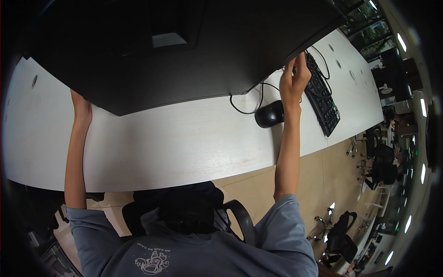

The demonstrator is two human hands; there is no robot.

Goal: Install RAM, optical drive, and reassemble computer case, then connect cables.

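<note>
Probably the large black panel [180, 74] is being steadied: right hand [295, 81] curled at its edge, left hand [81, 105] partly hidden, both grips unclear. Moving it calls for even support.

i am wearing this wide fisheye camera on my head, the left one of a side-by-side pair. it is facing down over the white desk [175, 152], taking in my left hand [82, 105], my right hand [295, 81] and, along the lower edge, my own shirt [198, 254]. the black panel [138, 74] is looming near, filling the top. the lens is bending the room's ceiling lights [423, 107] far off around the right rim.
</note>
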